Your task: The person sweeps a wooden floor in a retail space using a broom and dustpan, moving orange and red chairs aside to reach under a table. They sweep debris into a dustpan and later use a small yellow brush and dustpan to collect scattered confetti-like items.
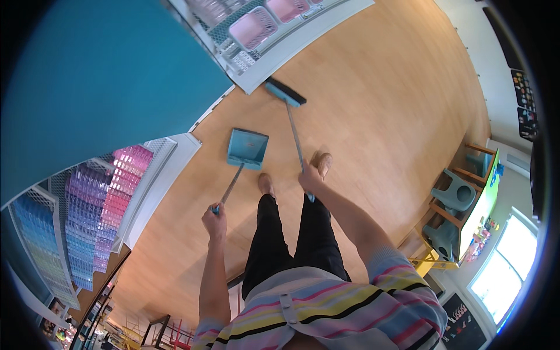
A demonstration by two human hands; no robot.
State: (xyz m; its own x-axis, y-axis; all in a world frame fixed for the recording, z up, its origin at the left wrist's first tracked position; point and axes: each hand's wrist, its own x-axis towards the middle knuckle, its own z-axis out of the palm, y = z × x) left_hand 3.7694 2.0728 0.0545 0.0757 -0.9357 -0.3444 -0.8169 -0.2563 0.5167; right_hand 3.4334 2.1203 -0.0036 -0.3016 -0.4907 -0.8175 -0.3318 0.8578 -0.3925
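Note:
My left hand is closed around the handle end of a long-handled blue dustpan. The pan sits low over or on the wooden floor ahead of my feet, its open side facing away from me; a few small specks show inside. In my right hand is the thin grey handle of a broom, fingers wrapped round it near its blue end. The broom head, blue with dark bristles, is at the floor beside the corner of a white shelf base, farther off than the dustpan and to its right.
A white shelf unit with pink baskets stands ahead. Left of me, another shelf holds rows of pink, purple and blue items, next to a large teal panel. Grey-blue chairs and a table stand at the right by a window.

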